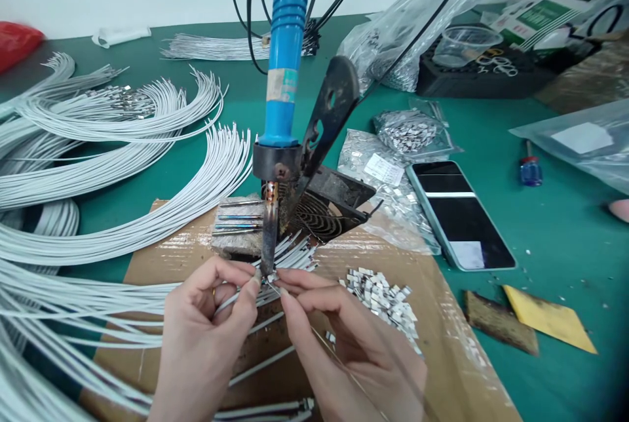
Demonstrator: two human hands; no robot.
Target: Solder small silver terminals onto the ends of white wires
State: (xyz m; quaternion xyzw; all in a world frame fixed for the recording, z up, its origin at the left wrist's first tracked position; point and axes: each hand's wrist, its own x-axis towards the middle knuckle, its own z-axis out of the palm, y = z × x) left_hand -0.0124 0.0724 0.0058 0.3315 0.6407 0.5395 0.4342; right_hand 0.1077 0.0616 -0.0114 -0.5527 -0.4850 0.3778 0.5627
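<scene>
A blue-handled soldering iron stands tip-down in a dark metal stand over a cardboard sheet. Both hands meet right under its tip. My left hand pinches the end of a white wire against the tip. My right hand pinches a thin strand of solder wire that runs back toward me, its end at the same spot. A heap of small metal terminals lies just right of my right hand.
Bundles of curved white wires cover the left of the green table. A phone, bags of terminals, a small screwdriver and a yellow sponge lie to the right. Someone's fingertip shows at the right edge.
</scene>
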